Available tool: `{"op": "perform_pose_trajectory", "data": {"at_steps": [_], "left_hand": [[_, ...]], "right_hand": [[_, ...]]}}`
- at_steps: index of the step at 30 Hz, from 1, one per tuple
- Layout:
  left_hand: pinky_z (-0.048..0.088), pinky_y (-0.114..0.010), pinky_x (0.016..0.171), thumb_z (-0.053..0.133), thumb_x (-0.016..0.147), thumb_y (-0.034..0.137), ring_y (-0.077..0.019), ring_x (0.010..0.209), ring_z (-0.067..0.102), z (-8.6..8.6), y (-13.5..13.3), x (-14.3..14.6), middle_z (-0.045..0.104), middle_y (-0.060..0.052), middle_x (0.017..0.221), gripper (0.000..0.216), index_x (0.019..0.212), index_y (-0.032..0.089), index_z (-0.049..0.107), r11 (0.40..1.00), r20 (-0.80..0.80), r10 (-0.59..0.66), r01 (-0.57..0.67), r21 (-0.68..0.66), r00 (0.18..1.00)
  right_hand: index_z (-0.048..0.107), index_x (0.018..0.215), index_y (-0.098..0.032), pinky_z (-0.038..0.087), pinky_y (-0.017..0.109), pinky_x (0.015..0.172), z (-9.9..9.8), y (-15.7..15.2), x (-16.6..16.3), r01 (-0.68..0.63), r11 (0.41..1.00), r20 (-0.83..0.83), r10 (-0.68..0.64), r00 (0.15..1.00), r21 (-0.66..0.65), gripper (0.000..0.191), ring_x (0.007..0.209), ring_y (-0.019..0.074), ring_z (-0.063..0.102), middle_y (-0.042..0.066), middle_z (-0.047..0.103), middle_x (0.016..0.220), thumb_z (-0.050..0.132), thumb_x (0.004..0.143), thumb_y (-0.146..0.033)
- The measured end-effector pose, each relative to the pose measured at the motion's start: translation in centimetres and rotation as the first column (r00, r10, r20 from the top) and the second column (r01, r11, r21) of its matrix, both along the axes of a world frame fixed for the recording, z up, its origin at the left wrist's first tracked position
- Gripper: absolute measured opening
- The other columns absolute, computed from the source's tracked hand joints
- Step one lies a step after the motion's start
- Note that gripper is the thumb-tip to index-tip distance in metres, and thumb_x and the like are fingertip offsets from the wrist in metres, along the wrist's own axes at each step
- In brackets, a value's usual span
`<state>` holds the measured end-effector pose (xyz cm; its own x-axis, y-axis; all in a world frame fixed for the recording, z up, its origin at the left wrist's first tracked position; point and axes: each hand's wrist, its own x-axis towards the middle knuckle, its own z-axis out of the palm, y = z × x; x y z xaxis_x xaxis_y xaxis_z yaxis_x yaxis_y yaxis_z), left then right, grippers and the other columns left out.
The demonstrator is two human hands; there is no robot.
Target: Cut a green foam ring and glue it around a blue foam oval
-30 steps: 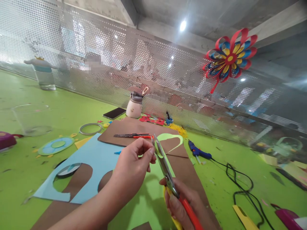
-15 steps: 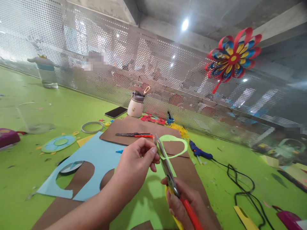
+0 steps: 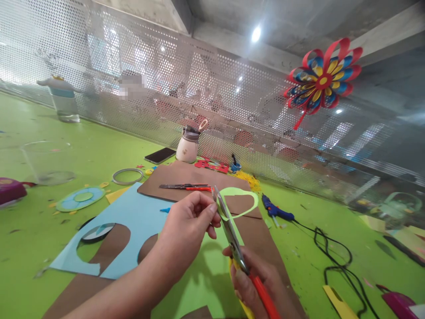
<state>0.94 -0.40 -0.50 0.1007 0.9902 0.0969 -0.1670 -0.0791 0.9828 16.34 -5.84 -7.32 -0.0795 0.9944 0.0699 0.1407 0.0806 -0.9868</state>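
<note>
Pinching thin green paper strip [image 3: 239, 191]: left hand [image 3: 187, 232] fingers; right hand [image 3: 257, 283] fingers wrapped round scissors [image 3: 229, 231] (steel blades, red handle).

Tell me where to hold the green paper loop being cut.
Pinch the green paper loop on its flat strip just left of the scissors, coming from the left as the left hand does. It is thin and floppy, so a hold near the cut probably steadies it; the right hand holds the scissors.
</note>
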Motion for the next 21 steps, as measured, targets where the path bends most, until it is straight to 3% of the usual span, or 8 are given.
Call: {"op": "perform_pose_trajectory", "data": {"at_steps": [21], "left_hand": [[0.043, -0.024, 0.052, 0.055, 0.078, 0.023, -0.0100, 0.049, 0.051, -0.13, -0.09, 0.04, 0.055, 0.003, 0.059, 0.014, 0.067, 0.017, 0.048, 1.000, 0.023, 0.001, -0.001, -0.017, 1.000]], "right_hand": [[0.063, 0.093, -0.019, 0.019, 0.021, 0.040, -0.17, 0.13, 0.18, -0.002, 1.000, 0.033, 0.002, 0.999, 0.003, 0.052, 0.045, 0.0072, 0.026, -0.007, 0.032, 0.055, 0.056, 0.071, -0.066]]}}
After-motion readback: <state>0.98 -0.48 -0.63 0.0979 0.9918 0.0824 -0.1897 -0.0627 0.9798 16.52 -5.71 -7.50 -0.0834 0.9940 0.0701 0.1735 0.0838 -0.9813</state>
